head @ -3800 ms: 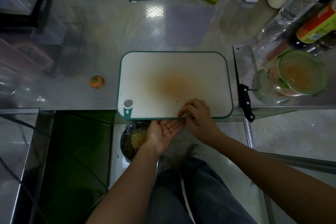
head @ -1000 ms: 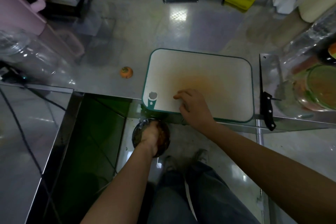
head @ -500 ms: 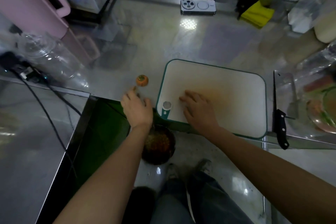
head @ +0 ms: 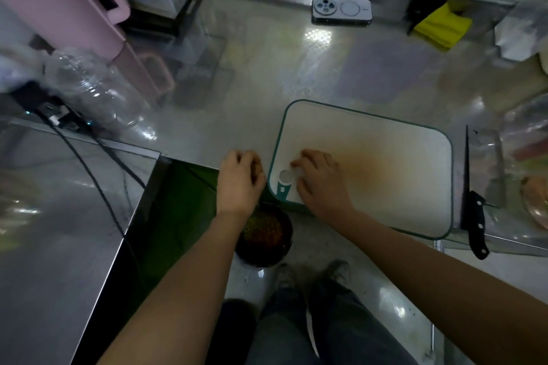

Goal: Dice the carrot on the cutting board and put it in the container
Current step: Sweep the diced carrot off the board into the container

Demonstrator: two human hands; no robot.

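White, teal-rimmed cutting board point(head: 370, 163), orange-stained; yellow cloth point(head: 441, 27); black-handled knife point(head: 474, 216).

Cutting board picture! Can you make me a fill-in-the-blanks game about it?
The knife lies to the ___ of the cutting board.
The cloth near the phone is ___.
The left hand grips a carrot stub; the right hand rests on the ___.
Missing words: right, yellow, cutting board.

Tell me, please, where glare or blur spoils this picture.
Head view: dim overall; glare on the steel counter near the phone; left edge smeared, notably the plastic bottle; left hand gripping the carrot end, right hand and cutting board fairly sharp.
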